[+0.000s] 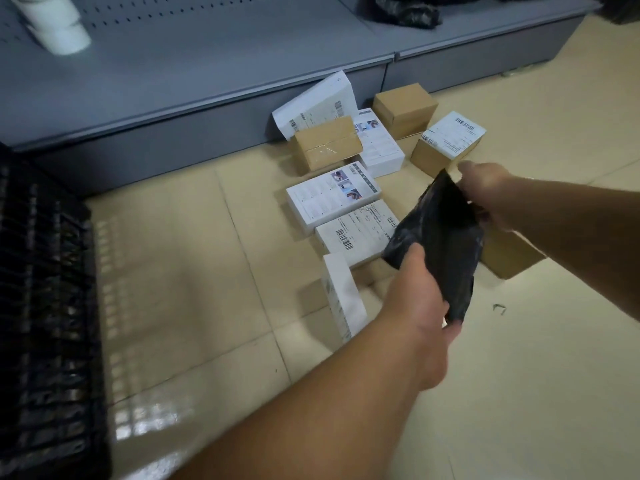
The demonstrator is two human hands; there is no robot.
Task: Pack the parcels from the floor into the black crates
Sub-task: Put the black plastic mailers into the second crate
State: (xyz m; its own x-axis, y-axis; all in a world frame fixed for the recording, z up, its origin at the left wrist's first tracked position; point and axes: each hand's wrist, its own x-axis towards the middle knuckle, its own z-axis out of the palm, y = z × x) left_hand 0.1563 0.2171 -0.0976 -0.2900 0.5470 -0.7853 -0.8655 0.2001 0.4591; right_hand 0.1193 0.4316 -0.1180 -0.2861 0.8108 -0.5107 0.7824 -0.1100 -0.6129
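Right of the frame's centre, the person is holding a black plastic parcel (pixel 440 244) up off the floor with both hands. The left hand (pixel 420 299), reaching in from the bottom of the frame, is gripping the parcel's lower edge, fingers curled round it. The right hand (pixel 485 192), coming in from the right edge, is pinching the parcel's upper corner. The parcel is hanging tilted between the two hands, above the tiled floor (pixel 519 393). Behind and beneath it, in the middle of the frame, more parcels are lying in a loose cluster: a white box with printed pictures (pixel 332 197), a white box with barcode labels (pixel 356 233) just below it, a narrow white box (pixel 343 299) standing on its edge, a taped brown carton (pixel 327 147), a brown carton with a white label (pixel 446 143) at the upper right of the cluster, and a plain brown carton (pixel 405 107) behind. A brown carton (pixel 509 258) is showing partly under the right forearm. A black crate (pixel 45 306) is filling the left edge of the frame, well apart from the parcels. A grey shelf unit (pixel 207 74) is running across the top.
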